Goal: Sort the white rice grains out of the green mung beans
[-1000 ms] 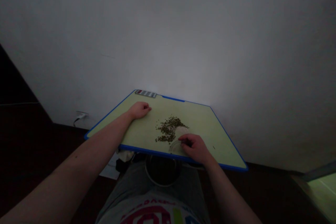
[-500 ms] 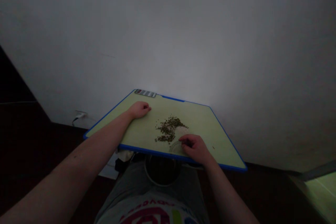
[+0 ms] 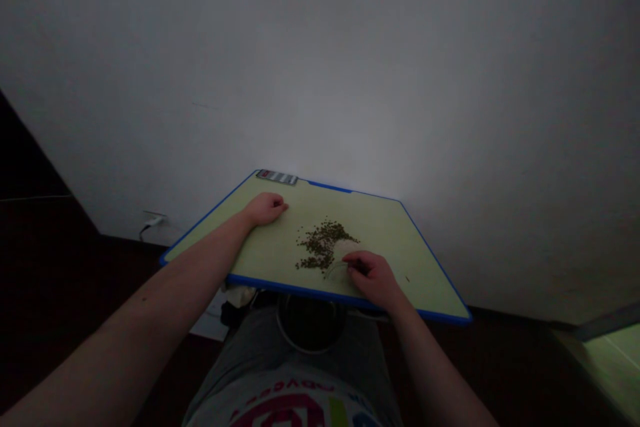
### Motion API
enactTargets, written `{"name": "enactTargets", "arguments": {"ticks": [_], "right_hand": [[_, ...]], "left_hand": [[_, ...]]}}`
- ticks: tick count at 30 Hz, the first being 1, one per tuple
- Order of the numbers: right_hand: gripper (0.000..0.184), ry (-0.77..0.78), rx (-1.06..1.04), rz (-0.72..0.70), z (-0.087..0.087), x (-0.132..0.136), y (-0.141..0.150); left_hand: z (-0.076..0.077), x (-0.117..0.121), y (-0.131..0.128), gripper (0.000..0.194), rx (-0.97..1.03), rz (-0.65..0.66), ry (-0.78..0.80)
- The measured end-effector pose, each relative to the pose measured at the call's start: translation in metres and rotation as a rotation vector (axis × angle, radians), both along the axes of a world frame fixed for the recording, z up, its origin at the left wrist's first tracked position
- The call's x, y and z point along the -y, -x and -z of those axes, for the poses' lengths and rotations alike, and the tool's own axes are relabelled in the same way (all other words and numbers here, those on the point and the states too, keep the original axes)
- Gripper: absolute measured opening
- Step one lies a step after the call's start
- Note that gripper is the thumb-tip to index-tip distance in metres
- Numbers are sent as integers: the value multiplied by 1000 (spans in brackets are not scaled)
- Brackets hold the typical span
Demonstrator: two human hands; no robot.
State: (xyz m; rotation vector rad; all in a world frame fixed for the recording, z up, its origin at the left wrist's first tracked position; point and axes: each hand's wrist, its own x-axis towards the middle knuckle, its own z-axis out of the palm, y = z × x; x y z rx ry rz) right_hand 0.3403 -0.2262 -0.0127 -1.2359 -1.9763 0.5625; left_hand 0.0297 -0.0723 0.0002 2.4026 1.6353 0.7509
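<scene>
My left hand [image 3: 267, 208] rests on the left part of a pale green board table [image 3: 395, 240], its fingers curled into a loose fist with nothing seen in it. My right hand [image 3: 371, 273] is closed in a pinch low over the board, near its front edge. What its fingers hold, if anything, is too dark and small to tell. Beside its fingertips lies a faint clear curved edge [image 3: 334, 268]. Small dark green-brown beans or seeds [image 3: 320, 240] are scattered to its left. A pale patch of fine grains [image 3: 344, 248] adjoins them, partly behind the fingers.
A phone-like flat thing [image 3: 277, 177] lies at the far left corner of the board. Below the front edge, a round dark bowl [image 3: 311, 327] sits between my legs. A white wall [image 3: 320, 80] rises behind the board, with a plugged-in socket [image 3: 153, 219] low at left.
My right hand has shifted very slightly away from me, its fingertips a little farther over the pale grains. My left hand stays in place.
</scene>
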Motion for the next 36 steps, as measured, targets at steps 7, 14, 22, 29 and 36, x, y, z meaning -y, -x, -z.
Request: {"name": "enactTargets", "arguments": {"ticks": [7, 14, 22, 29, 36], "right_hand": [[27, -40, 70, 44, -3, -3, 4], [28, -24, 114, 3, -6, -1, 5], [26, -25, 88, 12, -5, 0, 4], [25, 10, 85, -45, -4, 2, 3], [25, 8, 70, -49, -4, 4, 2]], "left_hand": [[3, -2, 0, 33, 0, 2, -11], [5, -5, 1, 32, 19, 20, -11], [4, -3, 2, 34, -5, 20, -24], [4, -4, 2, 34, -12, 21, -27], [3, -3, 1, 33, -9, 20, -15]]}}
